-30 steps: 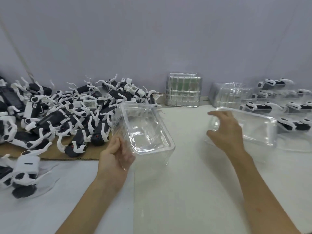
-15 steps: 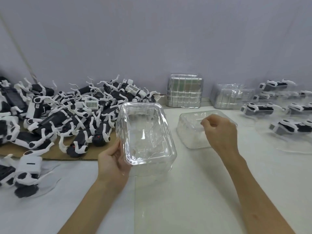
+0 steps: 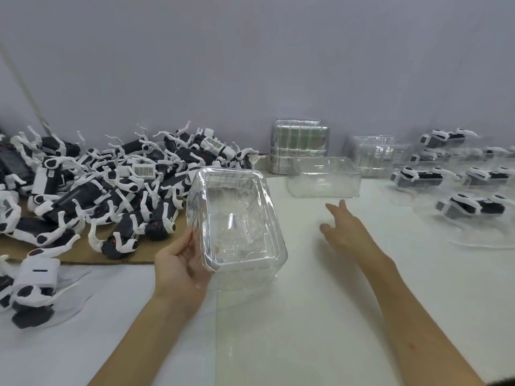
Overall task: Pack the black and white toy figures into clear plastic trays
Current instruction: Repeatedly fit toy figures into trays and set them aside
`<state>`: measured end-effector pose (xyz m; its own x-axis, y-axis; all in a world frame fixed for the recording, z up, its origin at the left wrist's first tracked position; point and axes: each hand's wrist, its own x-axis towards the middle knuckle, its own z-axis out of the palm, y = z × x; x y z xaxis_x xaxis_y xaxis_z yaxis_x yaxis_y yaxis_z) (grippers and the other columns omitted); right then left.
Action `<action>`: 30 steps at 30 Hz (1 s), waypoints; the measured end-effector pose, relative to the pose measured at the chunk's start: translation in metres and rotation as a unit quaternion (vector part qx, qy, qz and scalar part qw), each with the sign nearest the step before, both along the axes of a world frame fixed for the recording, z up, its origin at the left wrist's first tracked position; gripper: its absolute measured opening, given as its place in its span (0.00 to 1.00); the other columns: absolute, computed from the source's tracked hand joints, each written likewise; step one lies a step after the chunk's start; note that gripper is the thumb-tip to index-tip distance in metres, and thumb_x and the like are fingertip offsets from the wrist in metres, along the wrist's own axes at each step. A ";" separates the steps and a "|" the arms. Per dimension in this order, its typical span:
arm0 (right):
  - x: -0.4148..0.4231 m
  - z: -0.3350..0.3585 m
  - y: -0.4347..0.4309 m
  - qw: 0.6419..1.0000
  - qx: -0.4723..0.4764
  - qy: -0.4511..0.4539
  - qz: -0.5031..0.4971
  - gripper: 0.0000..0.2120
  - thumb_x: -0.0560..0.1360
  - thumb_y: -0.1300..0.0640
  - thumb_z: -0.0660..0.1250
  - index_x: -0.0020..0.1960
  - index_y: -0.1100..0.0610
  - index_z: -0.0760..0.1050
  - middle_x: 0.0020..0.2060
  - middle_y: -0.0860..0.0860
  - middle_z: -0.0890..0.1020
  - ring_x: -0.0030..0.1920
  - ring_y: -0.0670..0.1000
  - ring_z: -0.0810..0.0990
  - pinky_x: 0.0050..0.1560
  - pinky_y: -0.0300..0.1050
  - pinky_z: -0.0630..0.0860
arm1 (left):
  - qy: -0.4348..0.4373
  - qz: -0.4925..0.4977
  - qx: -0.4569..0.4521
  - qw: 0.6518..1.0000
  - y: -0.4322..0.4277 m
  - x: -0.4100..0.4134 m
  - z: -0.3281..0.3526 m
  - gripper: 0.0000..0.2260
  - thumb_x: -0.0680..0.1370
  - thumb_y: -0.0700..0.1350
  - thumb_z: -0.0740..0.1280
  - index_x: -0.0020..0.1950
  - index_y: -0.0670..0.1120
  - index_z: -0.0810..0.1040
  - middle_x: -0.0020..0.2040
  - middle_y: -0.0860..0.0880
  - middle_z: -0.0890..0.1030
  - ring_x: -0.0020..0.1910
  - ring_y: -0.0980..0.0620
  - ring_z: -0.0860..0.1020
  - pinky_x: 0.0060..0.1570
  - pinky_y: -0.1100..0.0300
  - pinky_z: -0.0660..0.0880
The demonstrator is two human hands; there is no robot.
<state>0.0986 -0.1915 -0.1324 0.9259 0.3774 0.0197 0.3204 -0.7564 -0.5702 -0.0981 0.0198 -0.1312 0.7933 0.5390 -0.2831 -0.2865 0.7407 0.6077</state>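
- Left hand (image 3: 181,263) grips the held tray (image 3: 237,218) at its near left corner, thumb lying up the outer wall. The tray is tipped so its open mouth faces me, and nothing is in it.
- My right hand (image 3: 345,232) is spread and loose, fingers straight, with nothing in it. It hangs low over the white table (image 3: 306,330); I cannot tell whether it brushes the surface.
- What changed: a second ago that hand was reaching far out to the right, and half a second ago it was pinching the second tray (image 3: 324,176) by its rim. Now I have let go, and that tray sits on the table beyond my fingertips, apart from them and just before the spare tray stack (image 3: 299,143) at the wall.
- The held tray has barely shifted meanwhile; the grip is the same.
- The loose toy figures (image 3: 111,190) lie heaped on the cardboard sheet (image 3: 83,257) to my left, just beside the held tray, and none is in hand.
- The packed figures (image 3: 473,207) sit in their clear shells on the far right.
- My reading: both trays are now staged and the right hand is free, so a figure from the heap should come next.
- The white legs look tangled, so lifting one may drag its neighbours, and the thin tray may flex in a one-handed grip.
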 end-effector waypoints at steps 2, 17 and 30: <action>-0.006 0.006 0.005 0.994 0.106 -0.018 0.002 0.17 0.81 0.56 0.62 0.70 0.51 0.73 0.72 0.52 0.72 0.66 0.54 0.75 0.62 0.47 0.71 | -0.001 -0.001 0.002 1.000 0.001 0.001 -0.001 0.16 0.81 0.44 0.62 0.40 0.47 0.88 0.44 0.52 0.84 0.41 0.54 0.84 0.50 0.58 0.80; -0.050 0.010 0.039 0.935 0.317 -0.080 0.134 0.19 0.71 0.56 0.77 0.60 0.47 0.77 0.52 0.42 0.81 0.48 0.42 0.81 0.48 0.34 0.75 | -0.074 -0.116 0.225 0.965 -0.004 0.003 0.001 0.10 0.74 0.44 0.66 0.47 0.47 0.88 0.46 0.47 0.86 0.42 0.52 0.85 0.40 0.62 0.80; -0.084 0.015 0.049 0.894 0.321 -0.097 0.298 0.16 0.68 0.53 0.80 0.52 0.51 0.78 0.39 0.46 0.83 0.43 0.50 0.83 0.51 0.36 0.75 | -0.044 -0.030 0.346 0.937 -0.020 0.003 -0.006 0.07 0.65 0.44 0.75 0.38 0.42 0.83 0.38 0.39 0.85 0.36 0.45 0.85 0.37 0.60 0.80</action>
<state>0.0148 -0.1429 -0.1169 0.5200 0.6558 0.5472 0.6969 0.0447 -0.7158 -0.0949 0.0000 -0.1373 0.8321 0.5225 0.1860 -0.3285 0.1942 0.9243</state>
